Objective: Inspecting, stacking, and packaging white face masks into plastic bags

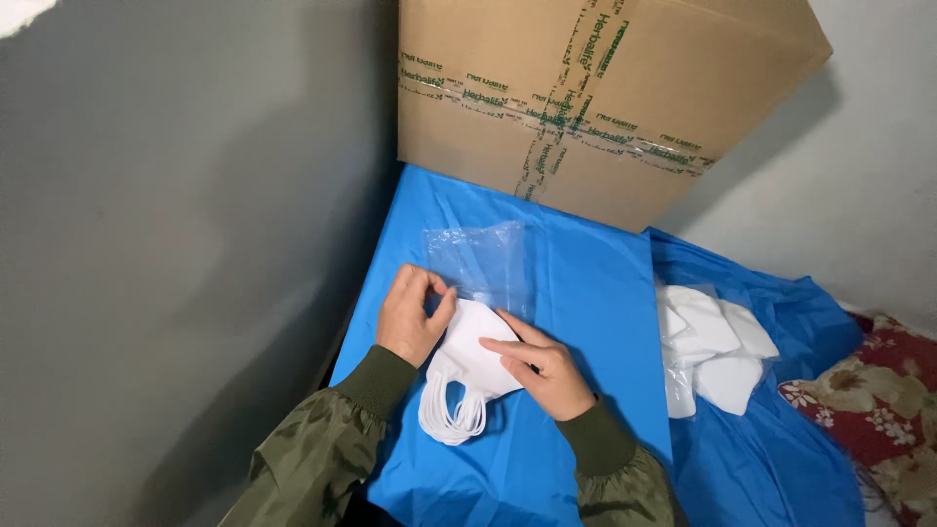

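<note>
A stack of white face masks [472,346] lies on a blue plastic sheet [586,293], its ear loops [451,415] trailing toward me. My left hand [412,314] pinches the mouth of a clear plastic bag [483,262] at the masks' upper left edge. My right hand [537,363] rests flat on the masks with the fingers pointing left. The top of the masks sits at the bag's opening. Both arms wear olive green sleeves.
A large taped cardboard box [595,98] stands at the back of the blue sheet. More white masks in clear wrap [712,346] lie on the right. A grey wall [176,254] is on the left, a floral red cloth [878,400] at far right.
</note>
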